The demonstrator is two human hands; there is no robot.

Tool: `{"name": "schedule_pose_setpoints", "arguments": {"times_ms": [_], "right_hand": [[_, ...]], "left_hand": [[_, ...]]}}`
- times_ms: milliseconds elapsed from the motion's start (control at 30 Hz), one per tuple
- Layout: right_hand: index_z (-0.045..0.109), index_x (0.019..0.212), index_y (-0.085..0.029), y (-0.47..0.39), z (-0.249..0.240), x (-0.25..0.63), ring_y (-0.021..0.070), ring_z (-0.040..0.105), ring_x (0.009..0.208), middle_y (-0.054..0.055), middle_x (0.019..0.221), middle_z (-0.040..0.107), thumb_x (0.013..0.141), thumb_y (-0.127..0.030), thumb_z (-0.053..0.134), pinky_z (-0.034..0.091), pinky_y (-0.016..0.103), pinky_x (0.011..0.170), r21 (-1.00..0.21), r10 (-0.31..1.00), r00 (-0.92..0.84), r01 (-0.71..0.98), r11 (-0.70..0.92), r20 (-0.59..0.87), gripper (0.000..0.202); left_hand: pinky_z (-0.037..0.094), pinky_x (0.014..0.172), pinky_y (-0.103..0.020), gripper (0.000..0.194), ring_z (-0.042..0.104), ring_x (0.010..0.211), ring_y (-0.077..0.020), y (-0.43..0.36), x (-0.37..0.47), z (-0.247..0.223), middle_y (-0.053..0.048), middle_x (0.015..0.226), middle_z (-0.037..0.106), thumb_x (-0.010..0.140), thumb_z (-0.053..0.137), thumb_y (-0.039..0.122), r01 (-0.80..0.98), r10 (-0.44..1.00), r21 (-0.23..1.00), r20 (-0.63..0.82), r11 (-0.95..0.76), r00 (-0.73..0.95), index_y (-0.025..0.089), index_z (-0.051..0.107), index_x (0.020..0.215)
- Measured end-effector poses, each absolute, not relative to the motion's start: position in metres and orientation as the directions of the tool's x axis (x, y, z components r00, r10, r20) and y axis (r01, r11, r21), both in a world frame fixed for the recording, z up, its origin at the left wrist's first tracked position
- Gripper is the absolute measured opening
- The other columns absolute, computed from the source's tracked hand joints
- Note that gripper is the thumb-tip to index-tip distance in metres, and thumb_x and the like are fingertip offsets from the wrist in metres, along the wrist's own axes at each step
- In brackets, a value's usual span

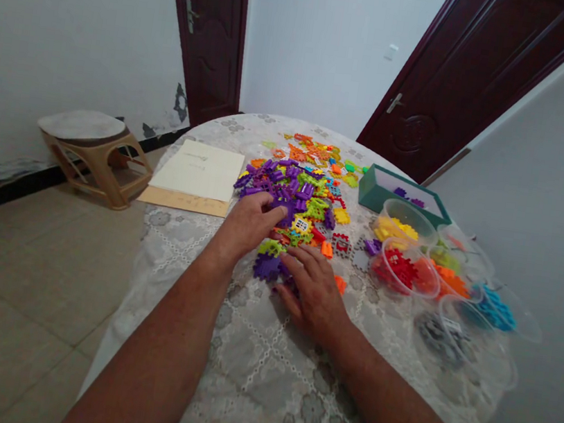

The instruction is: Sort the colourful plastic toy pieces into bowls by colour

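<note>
A mixed heap of plastic building pieces [311, 189], many of them purple, lies on the table in front of me. My left hand [249, 224] is at the heap's near left edge, its thumb and fingers closed on a flat purple toothed piece [286, 211]. Closer to me, my right hand [317, 290] curls over purple pieces, and a bit of purple shows between its thumb and fingers. Beside those fingertips lies another purple toothed piece [266, 267], with a lime-green piece [271, 246] just behind it. My right palm hides part of what is beneath.
Clear round tubs on the right hold sorted pieces: yellow [395, 230], red [400, 269], orange [451, 282], blue [496, 308] and grey [443, 336]. Behind them stands a green box [372, 195] with a few purple pieces inside. Paper sheets [198, 170] lie left; a stool [94, 150] stands beyond.
</note>
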State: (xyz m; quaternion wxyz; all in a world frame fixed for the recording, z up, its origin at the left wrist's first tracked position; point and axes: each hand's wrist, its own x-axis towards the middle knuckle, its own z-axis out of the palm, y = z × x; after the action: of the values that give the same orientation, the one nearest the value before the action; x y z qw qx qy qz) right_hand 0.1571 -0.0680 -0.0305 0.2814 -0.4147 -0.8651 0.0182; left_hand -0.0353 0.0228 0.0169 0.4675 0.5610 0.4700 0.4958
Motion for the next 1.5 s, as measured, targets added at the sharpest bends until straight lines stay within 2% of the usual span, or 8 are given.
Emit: {"name": "schedule_pose_setpoints", "arguments": {"times_ms": [133,300,700,900,1200,1300,1400,1500], "right_hand": [[0.058,0.145,-0.031,-0.068,-0.037,0.143,0.0364,0.03,0.154,0.009,0.156,0.053,0.098,-0.026,0.064,0.033,0.066,0.121,-0.179,0.7,-0.619,0.69,0.701,0.356,0.047],[0.068,0.129,-0.032,-0.068,-0.04,0.141,0.0322,0.048,0.14,0.009,0.141,0.064,0.099,-0.026,0.065,0.031,0.066,0.121,-0.184,0.721,-0.596,0.711,0.678,0.354,0.03],[0.068,0.12,-0.022,-0.05,-0.041,0.168,0.0253,0.069,0.102,0.01,0.109,0.076,0.105,-0.019,0.047,0.048,0.053,0.108,-0.233,0.736,-0.46,0.746,0.623,0.497,0.026],[0.069,0.116,-0.024,-0.045,-0.035,0.182,0.0248,0.068,0.102,0.009,0.108,0.074,0.107,-0.031,0.045,0.055,0.041,0.092,-0.494,0.807,-0.119,0.736,0.463,0.579,0.026],[0.071,0.112,-0.022,-0.045,-0.037,0.186,0.02,0.069,0.074,0.004,0.089,0.075,0.102,-0.047,0.056,0.056,0.033,0.071,-0.848,0.945,0.101,0.479,0.227,0.311,0.031],[0.068,0.119,-0.022,-0.045,-0.034,0.189,0.0213,0.071,0.087,0.006,0.104,0.075,0.103,-0.042,0.055,0.056,0.035,0.079,-0.796,0.911,0.081,0.522,0.306,0.403,0.029],[0.067,0.122,-0.022,-0.048,-0.028,0.195,0.0261,0.066,0.107,0.011,0.117,0.071,0.102,-0.033,0.055,0.053,0.043,0.095,-0.573,0.849,-0.1,0.696,0.432,0.518,0.026],[0.068,0.119,-0.021,-0.051,-0.025,0.2,0.0308,0.061,0.112,0.013,0.115,0.071,0.097,-0.031,0.062,0.047,0.05,0.102,-0.338,0.848,-0.348,0.803,0.49,0.4,0.025]], "left_hand": [[0.062,0.057,-0.03,0.02,0.06,0.065,-0.013,0.024,-0.033,0.016,0.002,0.074,0.055,0.081,0.075,0.03,0.006,0.995,0.995,0.099,-0.099,0.013,0.02,0.058,0.081],[0.062,0.057,-0.028,0.026,0.064,0.07,-0.0137,0.025,-0.034,0.016,0.001,0.081,0.059,0.081,0.073,0.017,-0.022,0.997,0.997,0.073,-0.073,0.01,0.022,0.063,0.104],[0.061,0.065,-0.031,0.027,0.069,0.073,-0.016,0.029,-0.033,0.0,-0.002,0.087,0.069,0.085,0.06,0.015,0.117,0.962,0.986,0.085,-0.118,0.258,0.022,0.067,0.11],[0.057,0.069,-0.029,0.023,0.068,0.079,-0.0167,0.024,-0.021,-0.003,-0.003,0.096,0.071,0.088,0.054,0.017,0.192,0.92,0.957,0.133,-0.216,0.37,0.023,0.069,0.105],[0.052,0.081,-0.033,0.016,0.064,0.087,-0.0202,0.01,-0.008,0.006,-0.003,0.097,0.072,0.085,0.065,0.025,0.388,0.839,0.839,0.138,-0.382,0.527,0.021,0.066,0.1],[0.054,0.081,-0.032,0.017,0.065,0.092,-0.0199,0.011,-0.008,0.003,-0.005,0.103,0.071,0.088,0.06,0.02,0.335,0.864,0.889,0.117,-0.311,0.491,0.021,0.067,0.104],[0.058,0.076,-0.032,0.024,0.066,0.094,-0.0208,0.013,-0.007,0.002,-0.008,0.115,0.069,0.089,0.061,0.021,0.196,0.939,0.971,0.06,-0.133,0.339,0.021,0.066,0.113],[0.062,0.07,-0.033,0.032,0.067,0.087,-0.0196,0.014,-0.004,0.005,-0.009,0.116,0.067,0.086,0.065,0.018,-0.047,0.984,0.996,-0.063,0.071,0.166,0.021,0.064,0.118]]}}
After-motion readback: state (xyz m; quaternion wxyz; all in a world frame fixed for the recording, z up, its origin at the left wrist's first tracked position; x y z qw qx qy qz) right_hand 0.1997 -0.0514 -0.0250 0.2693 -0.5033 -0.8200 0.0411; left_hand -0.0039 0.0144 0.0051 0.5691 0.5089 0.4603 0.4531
